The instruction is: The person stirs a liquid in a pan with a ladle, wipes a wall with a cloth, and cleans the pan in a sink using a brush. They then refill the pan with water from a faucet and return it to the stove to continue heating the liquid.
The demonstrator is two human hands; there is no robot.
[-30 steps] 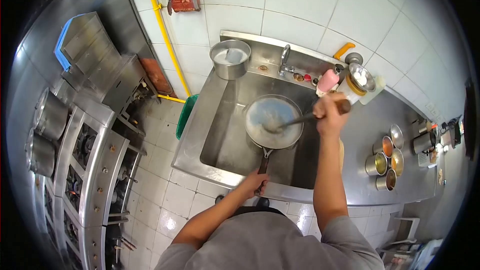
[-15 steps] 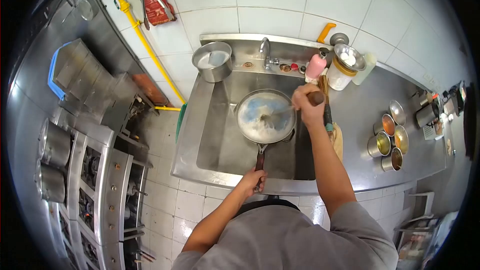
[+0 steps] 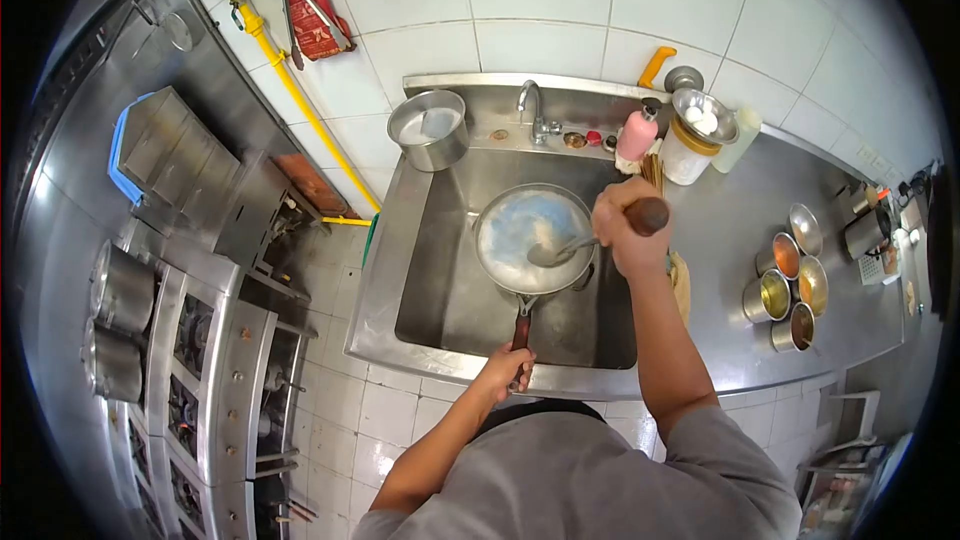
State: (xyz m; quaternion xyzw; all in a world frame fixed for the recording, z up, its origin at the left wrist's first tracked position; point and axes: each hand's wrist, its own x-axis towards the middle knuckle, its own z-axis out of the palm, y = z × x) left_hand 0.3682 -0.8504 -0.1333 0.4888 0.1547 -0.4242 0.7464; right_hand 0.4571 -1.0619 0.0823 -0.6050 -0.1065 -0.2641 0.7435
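A round pan (image 3: 522, 286) with whitish, bluish liquid in it hangs over or rests in the steel sink (image 3: 420, 285); which of the two I cannot tell. My left hand (image 3: 508, 370) is wrapped round the pan's dark handle near the sink's front edge. Closed round the wooden handle of a ladle (image 3: 550, 254), my right hand (image 3: 628, 228) is over the right side of the sink. The metal bowl of the ladle lies in the pan's liquid, right of the middle.
Behind the sink are a faucet (image 3: 530, 100), a steel pot (image 3: 430, 152) and a pink bottle (image 3: 637, 136). A bowl of white, egg-like things (image 3: 703, 120) sits on a tub. Several metal cups (image 3: 766, 297) stand on the right counter, and a stove (image 3: 195, 340) is at the left.
The ladle's bowl has moved right and down in the pan, and the liquid looks less churned. My right hand has shifted slightly and its grip has tilted. The camera view has shifted a little.
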